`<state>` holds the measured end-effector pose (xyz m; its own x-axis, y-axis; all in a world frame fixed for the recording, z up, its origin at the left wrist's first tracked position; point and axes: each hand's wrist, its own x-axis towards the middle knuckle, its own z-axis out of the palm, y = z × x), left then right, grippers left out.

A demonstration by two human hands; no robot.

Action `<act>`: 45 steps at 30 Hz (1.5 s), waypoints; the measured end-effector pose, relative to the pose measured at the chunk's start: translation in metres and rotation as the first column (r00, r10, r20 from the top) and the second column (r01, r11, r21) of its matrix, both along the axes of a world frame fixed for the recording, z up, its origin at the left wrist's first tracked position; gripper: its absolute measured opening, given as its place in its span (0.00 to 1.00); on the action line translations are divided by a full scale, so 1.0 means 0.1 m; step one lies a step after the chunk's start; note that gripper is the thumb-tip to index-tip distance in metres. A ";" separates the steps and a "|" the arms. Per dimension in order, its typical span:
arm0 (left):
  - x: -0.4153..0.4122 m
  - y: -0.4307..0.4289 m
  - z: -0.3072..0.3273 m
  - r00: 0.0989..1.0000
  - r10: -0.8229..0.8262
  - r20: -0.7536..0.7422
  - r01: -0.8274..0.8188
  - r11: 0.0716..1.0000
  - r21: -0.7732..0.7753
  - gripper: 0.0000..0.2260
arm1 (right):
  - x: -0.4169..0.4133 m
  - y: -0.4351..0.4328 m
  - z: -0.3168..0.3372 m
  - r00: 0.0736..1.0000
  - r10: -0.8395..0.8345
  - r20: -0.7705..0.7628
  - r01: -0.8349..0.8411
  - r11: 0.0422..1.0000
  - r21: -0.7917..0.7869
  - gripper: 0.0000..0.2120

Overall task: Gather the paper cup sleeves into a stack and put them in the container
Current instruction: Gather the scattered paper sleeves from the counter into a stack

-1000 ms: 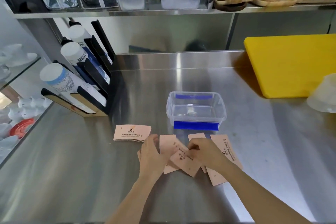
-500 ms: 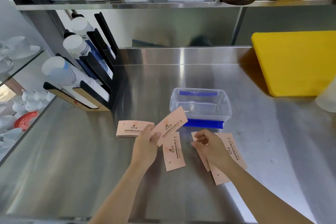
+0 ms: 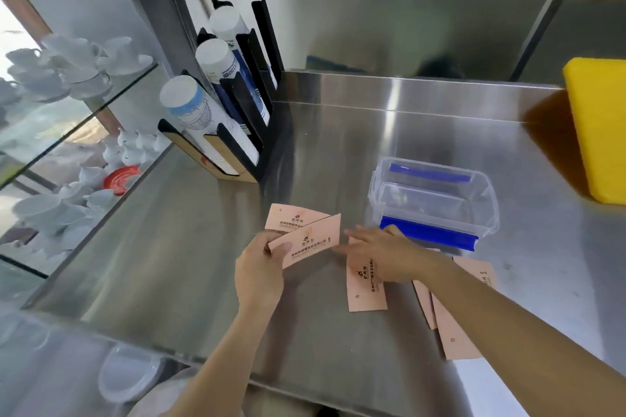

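My left hand [image 3: 259, 267] pinches one pink paper cup sleeve [image 3: 310, 241] by its left end and holds it just above the steel counter [image 3: 176, 257]. Behind it lies a small stack of sleeves [image 3: 294, 217] flat on the counter. My right hand [image 3: 382, 256] hovers palm down, fingers spread, over another sleeve [image 3: 364, 291] that lies flat. More sleeves [image 3: 450, 332] lie partly under my right forearm. The clear plastic container [image 3: 433, 200] with blue clips stands empty just beyond my right hand.
A black rack of paper cup stacks [image 3: 220, 118] stands at the back left. A yellow board [image 3: 599, 125] leans at the right edge. White cups [image 3: 78, 68] fill glass shelves on the left. Boxes sit on the shelf above.
My left hand lifted one sleeve out of the loose pile and carried it left, close to the small stack. My right hand let go and opened over the remaining sleeves.
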<state>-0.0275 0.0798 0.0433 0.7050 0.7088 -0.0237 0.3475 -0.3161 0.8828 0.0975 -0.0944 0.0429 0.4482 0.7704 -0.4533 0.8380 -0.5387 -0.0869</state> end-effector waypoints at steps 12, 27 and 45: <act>-0.12 0.07 -0.06 0.977 0.139 0.164 -0.097 0.966 -0.241 0.10 | 0.06 0.03 -0.09 0.941 -0.298 -0.159 0.307 0.951 0.040 0.29; -0.02 -0.07 -0.24 0.988 0.072 0.139 -0.025 0.949 -0.315 0.08 | 0.09 -0.28 0.11 0.500 -0.523 -0.690 0.796 -0.036 0.604 0.07; 0.16 -0.28 -0.30 0.927 -0.370 0.070 0.370 0.865 -0.339 0.13 | -0.15 -0.38 -0.19 0.425 -0.425 -0.799 0.883 -0.002 0.470 0.13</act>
<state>-0.0118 0.0514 0.0135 0.9143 0.3442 -0.2136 0.2625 -0.1016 0.9596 0.0825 -0.1329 0.0240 0.9616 0.2190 -0.1655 -0.1016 -0.2762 -0.9557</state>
